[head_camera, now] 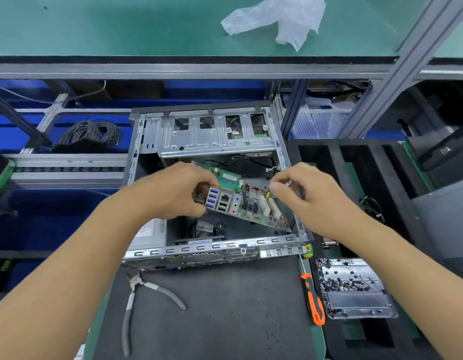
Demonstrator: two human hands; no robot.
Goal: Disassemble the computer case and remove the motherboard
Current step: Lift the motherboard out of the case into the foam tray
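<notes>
Head view, single entry.

Motherboard (pixel 240 201): held tilted inside the open computer case (pixel 214 245), port block toward the camera, far edge under the drive cage (pixel 214 136). It appears lifted off the case floor, so the step in hand looks like the extraction itself.

Left hand (pixel 173 190): fingers curled round the board's near-left corner by the ports.

Right hand (pixel 300 193): thumb and fingers pinching at the board's upper right edge; whether they hold the board or a small connector there cannot be told.

Next move, judged: raise and draw the board toward the camera, checking no cable is attached.

Edges: near case rim (pixel 225 249) just beside the board's lower corner; right wall close.

Open room: dark surface (pixel 225 307) in front, with pliers (pixel 144 294) left and screwdriver (pixel 313 300) right.
</notes>
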